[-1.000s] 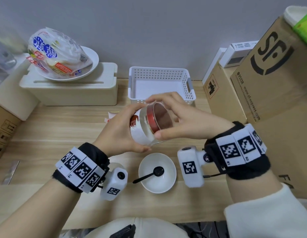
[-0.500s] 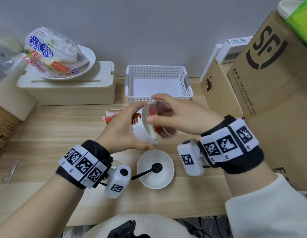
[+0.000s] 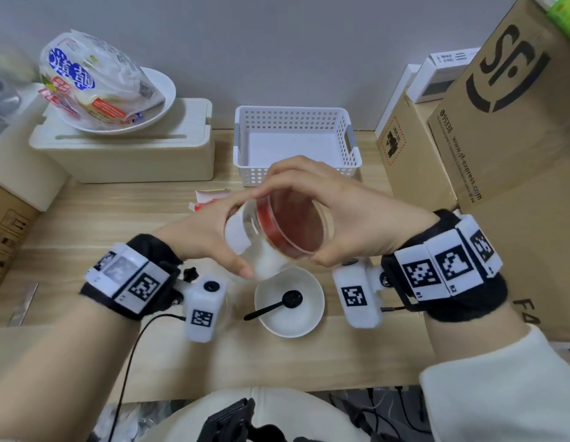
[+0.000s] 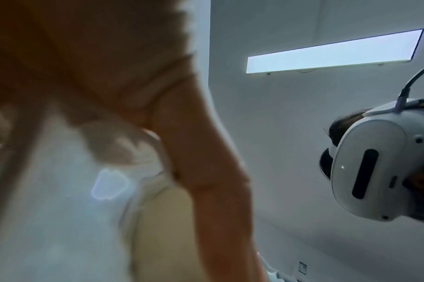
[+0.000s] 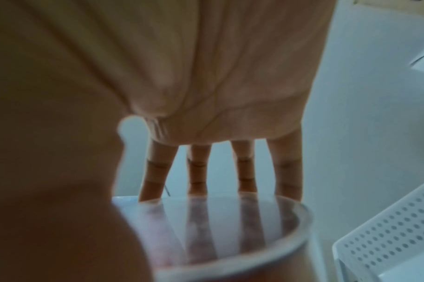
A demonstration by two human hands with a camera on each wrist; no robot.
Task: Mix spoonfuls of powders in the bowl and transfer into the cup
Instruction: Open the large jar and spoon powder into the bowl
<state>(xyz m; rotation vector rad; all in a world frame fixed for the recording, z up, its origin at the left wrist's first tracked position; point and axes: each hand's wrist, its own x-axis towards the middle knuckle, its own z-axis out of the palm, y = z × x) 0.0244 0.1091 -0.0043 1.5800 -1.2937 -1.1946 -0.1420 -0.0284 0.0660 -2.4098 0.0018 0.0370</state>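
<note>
Above the white bowl, my left hand grips a clear jar of white powder, tilted on its side. The fingers and thumb of my right hand curl round the jar's clear, red-rimmed lid. A black spoon lies in the bowl with its handle over the left rim. In the right wrist view the fingers reach over the far edge of the lid. In the left wrist view the jar is a blur beside the thumb. No cup shows clearly.
A white perforated basket stands behind the hands. Cardboard boxes line the right side. At back left a beige box carries a plate with a plastic bag. A red and white packet lies behind the left hand.
My right hand has turned round the lid, its fingers shifting along the rim. The left hand has kept the jar over the bowl. Bowl and spoon have not moved.
</note>
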